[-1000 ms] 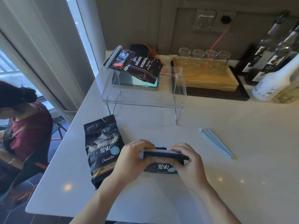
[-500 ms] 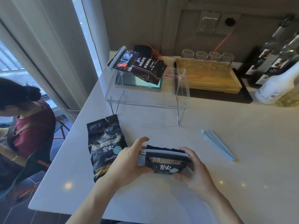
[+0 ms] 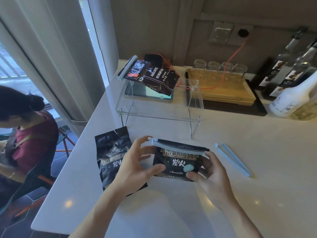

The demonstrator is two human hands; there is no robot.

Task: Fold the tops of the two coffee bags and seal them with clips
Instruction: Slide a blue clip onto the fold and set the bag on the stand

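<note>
A black coffee bag [image 3: 176, 162] with a folded top is held up above the white counter, its printed front toward me. A light blue clip [image 3: 178, 147] lies shut along its folded top edge. My left hand [image 3: 135, 165] holds the bag's left side, thumb on the lower front, fingers spread near the clip's end. My right hand [image 3: 209, 176] grips the bag's right side and bottom. A second black coffee bag [image 3: 111, 152] lies flat on the counter to the left, its top torn and unfolded. Another light blue clip [image 3: 232, 158] lies open on the counter to the right.
A clear acrylic stand [image 3: 159, 107] sits behind the bags with clipped dark packets [image 3: 151, 76] on it. A wooden tray [image 3: 221, 88], glasses and bottles [image 3: 295, 93] line the back right. A seated person [image 3: 25, 131] is beyond the counter's left edge.
The clipped bag has been tilted up from lying flat under both hands to facing me, raised off the counter. My left fingers have spread apart.
</note>
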